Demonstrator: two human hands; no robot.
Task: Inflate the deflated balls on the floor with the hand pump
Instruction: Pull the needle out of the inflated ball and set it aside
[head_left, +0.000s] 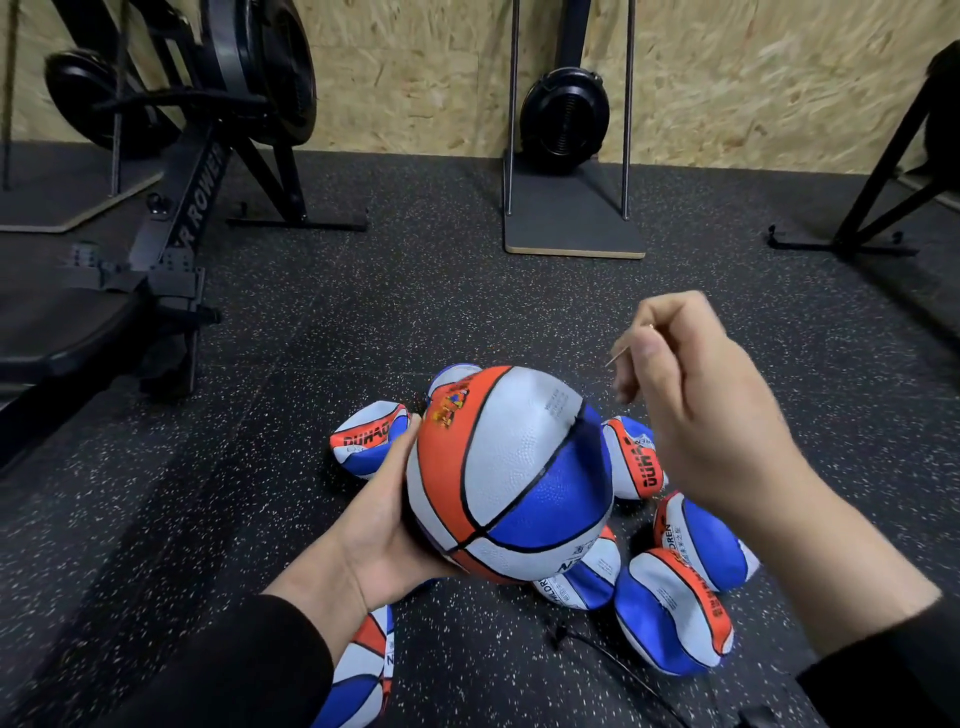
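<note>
A round, full-looking ball (511, 475) is cradled from below and from the side in the left hand (387, 525), its grip wrapped around the lower left curve, presumably so that the ball is kept steady and clear of the floor (363, 301). Above and to the right, well apart from the ball's surface, a thin needle (618, 356) is pinched in the narrow grip of the right hand (696, 400), tip angled down-left toward the ball. Flat, folded balls (670, 613) are seen scattered on the floor around and beneath the held one. A black cord (613, 660) lies near the bottom. Farther off, a rowing machine (171, 197) is stood against the wall.
</note>
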